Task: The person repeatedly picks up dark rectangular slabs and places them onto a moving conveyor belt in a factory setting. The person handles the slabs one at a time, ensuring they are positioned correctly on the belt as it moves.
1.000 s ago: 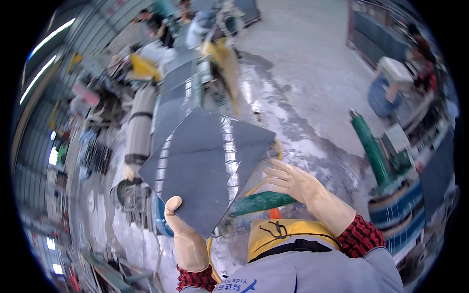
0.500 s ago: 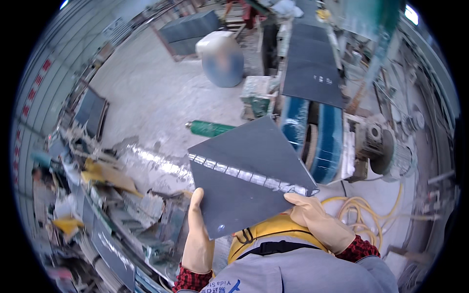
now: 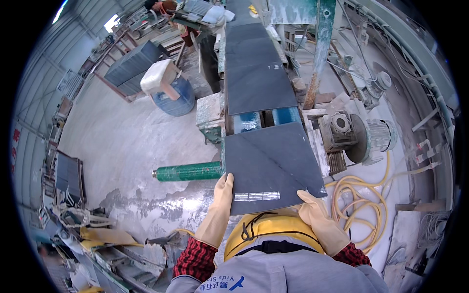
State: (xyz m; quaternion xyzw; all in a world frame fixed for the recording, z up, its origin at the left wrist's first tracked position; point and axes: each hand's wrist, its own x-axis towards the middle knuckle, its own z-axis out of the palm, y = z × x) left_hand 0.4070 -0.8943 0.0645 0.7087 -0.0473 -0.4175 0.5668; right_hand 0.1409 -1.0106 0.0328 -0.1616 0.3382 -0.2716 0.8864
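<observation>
Pale floor [image 3: 127, 146], slab [image 3: 271, 163] in hands [image 3: 218, 205] [image 3: 317, 217]

Your view was bright, under cool, whitish, diffuse light, with a glowing light strip [image 3: 60, 12] and a small window [image 3: 112, 23] burnt out to white at the upper left. A pale, barred reflection gleamed near the close edge of the dark grey stone slab [image 3: 273, 161], and the wet floor [image 3: 183, 201] threw back patchy glare. Shadows were soft. Your left hand [image 3: 220, 202] and right hand [image 3: 315, 212] looked reasonably sharp; the clutter [image 3: 53, 261] at the lower left was smeared. Overhead pipes [image 3: 408, 58] bowed toward the fisheye rim, beyond which the corners went black.
</observation>
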